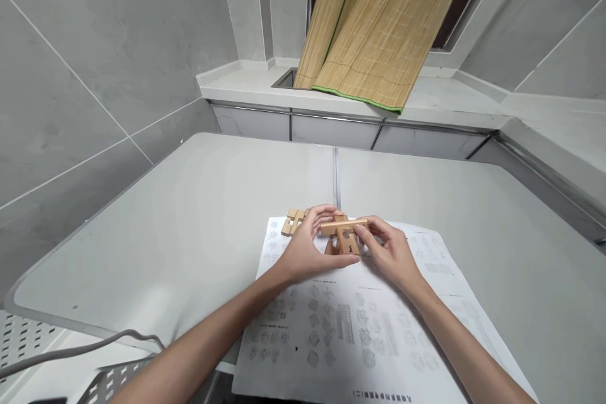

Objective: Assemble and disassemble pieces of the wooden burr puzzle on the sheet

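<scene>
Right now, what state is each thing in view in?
Left hand: grip closed on the wooden puzzle pieces.
Right hand: grip closed on the same pieces.
Wooden puzzle pieces: crossed, partly joined, held over the sheet.
Loose notched pieces: flat on the table, apart.
Instruction sheet: unfolded, flat.
Bamboo mat: leaning, partly unrolled.

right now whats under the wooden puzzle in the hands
A printed sheet of diagrams lies under the wooden puzzle, on the table. Left hand and right hand cover the sheet directly beneath, so anything there is hidden.
</scene>
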A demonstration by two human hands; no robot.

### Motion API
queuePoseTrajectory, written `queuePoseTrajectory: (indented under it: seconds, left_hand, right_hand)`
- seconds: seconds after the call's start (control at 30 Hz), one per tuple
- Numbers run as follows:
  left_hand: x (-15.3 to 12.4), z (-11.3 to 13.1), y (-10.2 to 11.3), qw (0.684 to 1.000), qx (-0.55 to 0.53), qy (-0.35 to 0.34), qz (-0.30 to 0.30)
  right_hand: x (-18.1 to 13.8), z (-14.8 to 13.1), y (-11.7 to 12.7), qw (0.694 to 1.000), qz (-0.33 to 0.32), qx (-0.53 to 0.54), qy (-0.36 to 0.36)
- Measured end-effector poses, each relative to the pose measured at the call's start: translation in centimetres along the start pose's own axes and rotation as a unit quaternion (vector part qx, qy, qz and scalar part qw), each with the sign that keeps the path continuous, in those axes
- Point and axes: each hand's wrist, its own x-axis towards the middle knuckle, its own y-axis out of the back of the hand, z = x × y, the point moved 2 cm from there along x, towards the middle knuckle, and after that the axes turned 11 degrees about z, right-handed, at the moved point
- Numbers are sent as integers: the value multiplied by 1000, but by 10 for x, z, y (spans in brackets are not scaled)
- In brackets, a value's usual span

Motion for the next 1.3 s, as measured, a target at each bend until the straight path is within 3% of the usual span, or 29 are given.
queuePoseTrajectory:
  seconds: [0.23,0.4,0.5,0.57,0.67,0.77,0.97,1.17,1.3]
  left_hand:
    - [-5,1,-2,999,37,13,-21]
    - [-8,7,-4,994,102,-23,-23]
    - [-5,8,-3,986,142,-79,-30]
    - [-2,7,-2,971,178,-152,-49]
    - [-1,2,-3,922,261,-277,-69]
    - [-1,-3,-4,882,322,-341,-49]
    - [0,-4,-3,861,337,-380,-40]
    - [-3,1,-4,869,310,-381,-62]
    - [-9,5,-16,850,297,-428,-79]
  right_hand:
    - [-4,-3,0,994,50,-83,44]
    - [-3,2,1,990,79,-101,50]
    - [-1,5,1,995,63,-66,28]
    - [0,5,0,998,56,-37,16]
    - [0,4,-1,999,42,-2,12]
    - [-1,4,-2,1000,23,10,12]
    - [-5,4,-5,998,57,-34,14]
    - [-9,-1,-7,994,97,-50,24]
    - [-1,1,-2,987,160,10,-31]
